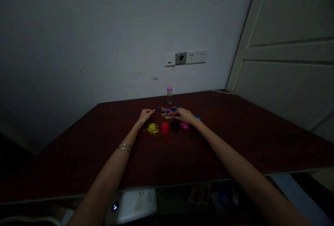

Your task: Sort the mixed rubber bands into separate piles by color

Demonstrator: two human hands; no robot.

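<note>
A mixed heap of small coloured bands [167, 112], which look like rubber bands, lies toward the back of the dark red table. My right hand [184, 115] reaches over the heap's right side, fingers drawn together at its edge; what they hold is too small to tell. Left of the heap, my left hand [146, 115] rests with thumb and fingertips pinched, their contents unclear. In front lie single-colour piles: yellow bands [152, 129], red bands [165, 128], black bands [174, 126] and pink bands [184, 125]. Blue bands [197, 117] show partly beyond my right wrist.
Behind the heap stands a small clear bottle [169, 99] with a pink cap. The table [235, 132] meets a wall with sockets [196, 56]; a white panelled door [289, 52] is at right. Below the front edge lies a white device [138, 203] with a lit display.
</note>
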